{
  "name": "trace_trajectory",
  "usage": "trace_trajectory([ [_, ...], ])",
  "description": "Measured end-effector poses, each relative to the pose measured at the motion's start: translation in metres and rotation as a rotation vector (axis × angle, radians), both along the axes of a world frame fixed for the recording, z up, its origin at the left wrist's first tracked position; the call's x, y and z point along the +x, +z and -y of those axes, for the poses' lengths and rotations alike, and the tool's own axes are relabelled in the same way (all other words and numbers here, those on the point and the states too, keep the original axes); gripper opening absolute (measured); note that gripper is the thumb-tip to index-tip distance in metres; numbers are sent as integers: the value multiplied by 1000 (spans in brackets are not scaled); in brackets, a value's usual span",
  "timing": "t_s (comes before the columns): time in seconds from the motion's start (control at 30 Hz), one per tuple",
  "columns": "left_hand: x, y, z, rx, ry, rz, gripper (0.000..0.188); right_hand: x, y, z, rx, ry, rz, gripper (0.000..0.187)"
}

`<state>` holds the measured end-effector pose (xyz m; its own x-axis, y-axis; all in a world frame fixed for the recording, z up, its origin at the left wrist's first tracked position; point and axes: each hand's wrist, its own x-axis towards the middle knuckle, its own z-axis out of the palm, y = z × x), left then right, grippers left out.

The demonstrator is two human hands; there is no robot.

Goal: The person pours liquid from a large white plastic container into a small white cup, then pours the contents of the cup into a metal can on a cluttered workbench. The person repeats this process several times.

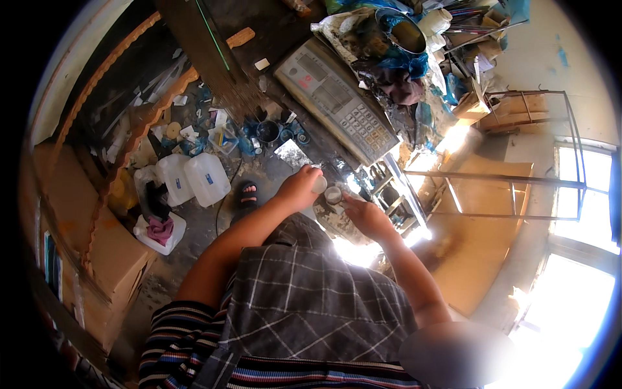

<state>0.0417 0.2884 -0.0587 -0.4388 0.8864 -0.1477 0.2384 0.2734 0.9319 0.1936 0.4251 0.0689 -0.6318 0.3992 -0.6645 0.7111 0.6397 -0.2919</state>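
In front of my body, my left hand is closed on a small pale, translucent cup. Close beside it, my right hand grips a small round container with a pale rim; its contents are too small to make out. The two vessels nearly meet but look apart. Just beyond them sits a grey weighing scale with a keypad and display, set at a slant. A whitish, stained sheet lies between the scale and my left hand.
Two white plastic jugs stand on the littered floor at left, near a cut-open container holding a purple cloth. A paint-stained bucket sits behind the scale. A thin metal frame juts out at right. A cardboard box is at far left.
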Motion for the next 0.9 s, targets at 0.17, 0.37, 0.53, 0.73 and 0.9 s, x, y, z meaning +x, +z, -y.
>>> trace_trajectory([
  [0.17,-13,14,12,52,53,-146,45,49,-70,-9,-4,-60,-19,56],
  [0.37,-48,65,22,17,78,-220,45,78,-126,3,-50,-332,-153,87],
  [0.53,-102,104,10,27,99,-194,44,112,-192,12,77,-609,-275,89],
  [0.73,-196,144,-21,-24,123,-274,44,154,-238,25,147,-745,-331,66],
  [0.9,-285,168,-83,71,84,-440,42,210,-301,27,129,-864,-360,61],
])
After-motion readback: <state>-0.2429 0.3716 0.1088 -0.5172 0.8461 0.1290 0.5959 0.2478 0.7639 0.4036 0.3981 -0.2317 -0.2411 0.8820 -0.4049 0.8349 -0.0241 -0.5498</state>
